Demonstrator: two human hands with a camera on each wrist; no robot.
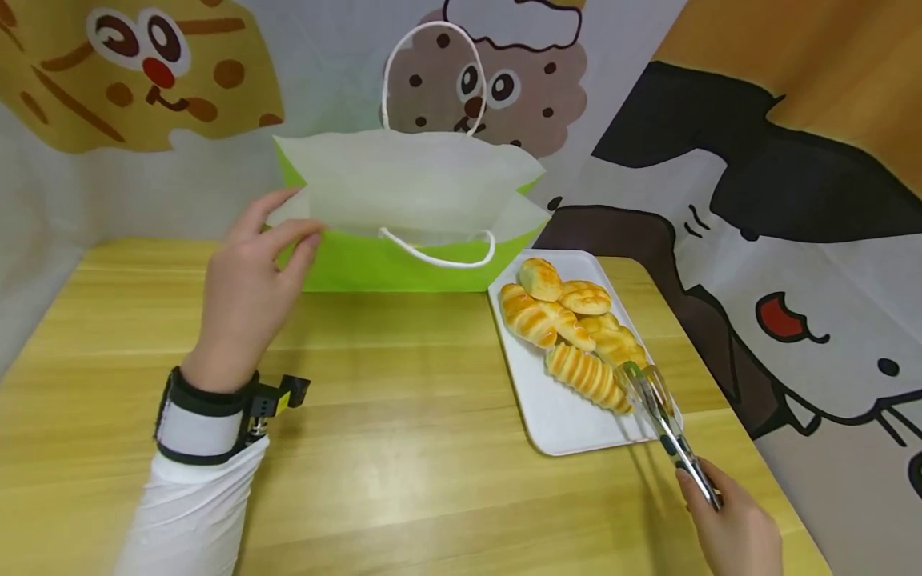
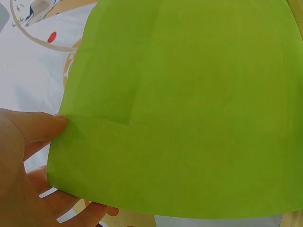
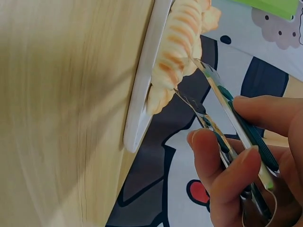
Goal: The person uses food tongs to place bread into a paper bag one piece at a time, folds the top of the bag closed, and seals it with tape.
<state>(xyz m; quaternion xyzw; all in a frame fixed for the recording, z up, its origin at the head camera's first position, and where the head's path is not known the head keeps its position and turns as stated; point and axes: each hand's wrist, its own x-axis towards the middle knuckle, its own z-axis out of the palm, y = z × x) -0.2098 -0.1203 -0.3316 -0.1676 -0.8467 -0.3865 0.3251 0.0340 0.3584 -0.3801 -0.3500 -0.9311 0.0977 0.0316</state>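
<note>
A green paper bag (image 1: 389,268) with a pale inside and white handles stands at the back of the table, its mouth spread. My left hand (image 1: 248,276) pinches the bag's left upper edge; in the left wrist view the thumb lies on the green side (image 2: 180,109) and other fingers pass behind it. My right hand (image 1: 738,528) grips metal tongs (image 1: 673,440) with dark green handle pads. Their spread tips are at the near end of a ridged bread roll (image 1: 587,376) on a white tray (image 1: 555,432). Whether they touch it I cannot tell.
Several other golden breads (image 1: 529,316) sit close together on the tray, beyond the ridged roll. The tray stands right of the bag, near the right edge of the wooden table (image 1: 403,448). A cartoon-printed cloth (image 1: 324,88) hangs behind and to the right.
</note>
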